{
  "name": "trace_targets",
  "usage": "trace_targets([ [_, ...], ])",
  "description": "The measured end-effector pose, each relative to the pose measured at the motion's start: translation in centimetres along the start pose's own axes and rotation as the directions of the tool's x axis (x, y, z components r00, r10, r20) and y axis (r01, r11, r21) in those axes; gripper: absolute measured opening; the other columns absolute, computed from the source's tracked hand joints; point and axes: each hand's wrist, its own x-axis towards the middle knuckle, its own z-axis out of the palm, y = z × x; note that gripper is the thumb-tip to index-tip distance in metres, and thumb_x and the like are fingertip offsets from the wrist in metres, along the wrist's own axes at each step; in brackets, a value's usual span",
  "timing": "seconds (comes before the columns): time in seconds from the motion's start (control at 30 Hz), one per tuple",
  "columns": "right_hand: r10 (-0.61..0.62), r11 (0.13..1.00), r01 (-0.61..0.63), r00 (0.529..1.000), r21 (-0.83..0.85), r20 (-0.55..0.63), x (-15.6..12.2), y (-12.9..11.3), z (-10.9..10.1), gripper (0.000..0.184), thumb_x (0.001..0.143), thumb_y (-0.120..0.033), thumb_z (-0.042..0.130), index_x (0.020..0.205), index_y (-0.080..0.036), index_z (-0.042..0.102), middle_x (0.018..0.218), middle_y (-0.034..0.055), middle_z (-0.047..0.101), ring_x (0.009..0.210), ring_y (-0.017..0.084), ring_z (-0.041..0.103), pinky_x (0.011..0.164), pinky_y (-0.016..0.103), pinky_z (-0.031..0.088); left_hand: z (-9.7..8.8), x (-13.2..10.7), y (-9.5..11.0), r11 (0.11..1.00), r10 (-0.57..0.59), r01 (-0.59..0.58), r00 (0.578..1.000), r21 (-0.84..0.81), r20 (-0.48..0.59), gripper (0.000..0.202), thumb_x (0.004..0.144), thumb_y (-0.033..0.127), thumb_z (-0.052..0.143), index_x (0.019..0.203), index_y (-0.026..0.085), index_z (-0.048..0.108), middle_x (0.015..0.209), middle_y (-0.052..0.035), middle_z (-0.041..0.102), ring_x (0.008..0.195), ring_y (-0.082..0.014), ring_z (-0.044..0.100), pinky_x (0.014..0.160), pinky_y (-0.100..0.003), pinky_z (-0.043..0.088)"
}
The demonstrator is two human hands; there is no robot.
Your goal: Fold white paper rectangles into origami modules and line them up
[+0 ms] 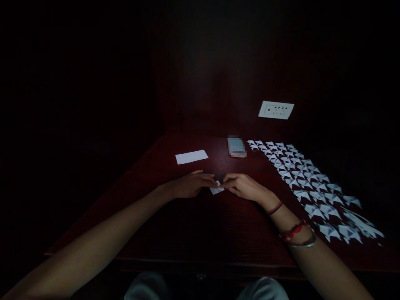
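Note:
A small folded piece of white paper (215, 190) lies on the dark red table between my hands. My left hand (194, 183) reaches in from the left, a ring on one finger, its fingertips pressed together on the paper's upper edge. From the other side my right hand (242, 186) pinches the same edge, fingers curled toward the thumb. Both sets of fingertips nearly meet there and hide part of the paper. Beyond my left hand rests a flat white paper strip (191, 157).
Rows of folded white paper shapes (300, 173) run along the table's right side, with a bundle of paper strips (364, 223) near the front. A phone-like, pixelated object (236, 146) lies at the back. A white socket plate (276, 110) is on the wall.

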Motion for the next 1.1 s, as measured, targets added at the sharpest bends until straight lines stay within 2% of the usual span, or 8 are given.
trace_targets([
  [0.17,-0.005,1.000,0.006,1.000,-0.021,0.021,0.1,-0.2,-0.3,0.031,0.074,-0.009,0.043,0.098,-0.021,0.059,0.090,0.0035,0.058,0.082,0.012,0.053,0.071,0.023,0.039,0.0,0.0,-0.1,1.000,0.014,-0.014,1.000,-0.011,-0.002,0.066,0.065,-0.009,0.030,0.117,0.031,0.038,0.120,0.0017,0.043,0.116,-0.0162,0.030,0.094,-0.043,0.018],
  [0.47,0.029,0.999,-0.029,0.999,0.028,-0.017,0.0,-0.3,-0.3,0.031,0.071,-0.008,0.040,0.090,-0.017,0.062,0.092,0.0028,0.060,0.081,0.013,0.055,0.075,0.025,0.040,-0.2,0.0,0.3,0.998,0.061,-0.062,0.997,-0.022,-0.047,0.059,0.066,-0.008,0.031,0.113,0.026,0.043,0.117,0.0000,0.045,0.112,-0.0153,0.035,0.094,-0.036,0.023],
  [0.73,0.064,0.997,-0.059,0.992,0.050,-0.106,-0.2,-0.2,-0.7,0.031,0.074,-0.009,0.040,0.097,-0.017,0.060,0.095,0.0032,0.059,0.084,0.013,0.054,0.078,0.025,0.040,0.4,0.0,0.2,0.997,0.077,-0.074,0.993,0.039,-0.089,0.059,0.067,-0.006,0.035,0.116,0.025,0.041,0.115,-0.0014,0.045,0.109,-0.0155,0.036,0.092,-0.035,0.027],
  [0.83,0.042,0.998,-0.038,0.996,0.051,-0.077,0.0,-0.4,-0.6,0.028,0.076,-0.013,0.042,0.097,-0.018,0.059,0.094,0.0038,0.059,0.084,0.013,0.054,0.077,0.026,0.041,0.7,0.1,0.8,0.999,0.021,-0.015,0.992,0.048,-0.126,0.048,0.073,0.000,0.038,0.116,0.023,0.041,0.110,-0.0031,0.047,0.103,-0.0155,0.041,0.090,-0.034,0.028],
  [0.93,0.026,0.999,-0.025,0.999,0.042,-0.029,0.0,-0.5,-0.5,0.025,0.076,-0.017,0.044,0.096,-0.018,0.060,0.094,0.0042,0.059,0.084,0.013,0.054,0.077,0.026,0.041,0.5,0.1,1.3,0.999,-0.037,0.035,0.991,-0.013,-0.130,0.038,0.078,0.006,0.037,0.114,0.019,0.042,0.107,-0.0047,0.049,0.098,-0.0144,0.045,0.088,-0.031,0.033],
  [1.1,0.035,0.999,-0.035,0.999,-0.018,-0.001,-0.1,-0.2,-0.4,0.026,0.076,-0.018,0.044,0.098,-0.019,0.059,0.099,0.0040,0.057,0.088,0.014,0.052,0.079,0.027,0.041,-0.1,0.0,0.7,0.994,-0.013,0.002,0.995,-0.112,-0.098,0.033,0.080,0.005,0.034,0.107,0.018,0.047,0.109,-0.0038,0.049,0.100,-0.0116,0.045,0.088,-0.027,0.034],
])
